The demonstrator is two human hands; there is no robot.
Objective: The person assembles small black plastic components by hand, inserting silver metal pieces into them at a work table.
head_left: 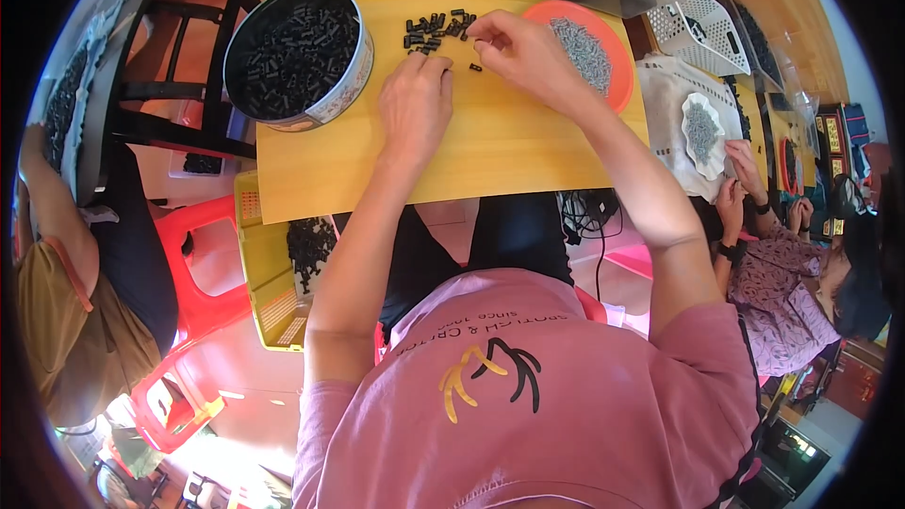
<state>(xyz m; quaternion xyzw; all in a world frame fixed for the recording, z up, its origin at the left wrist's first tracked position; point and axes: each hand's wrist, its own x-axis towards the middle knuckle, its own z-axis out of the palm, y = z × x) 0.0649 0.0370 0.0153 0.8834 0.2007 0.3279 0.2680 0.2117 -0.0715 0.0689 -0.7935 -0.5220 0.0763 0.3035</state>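
That tabletop (330, 165) is yellow wood grain, the plastic pieces (412, 40) black, the metal parts (580, 49) grey, the plate (619, 83) orange-red, the T-shirt (566, 443) dusty pink, printed yellow and black.

Site type: apparently a small-parts workshop. Indicators: a yellow worktable (528, 155); on its far left, a round tub (353, 94) of small black parts (297, 57); on its far right, an orange-red plate (618, 66) of grey pieces (580, 52); co-workers left (94, 330) and right (773, 297).
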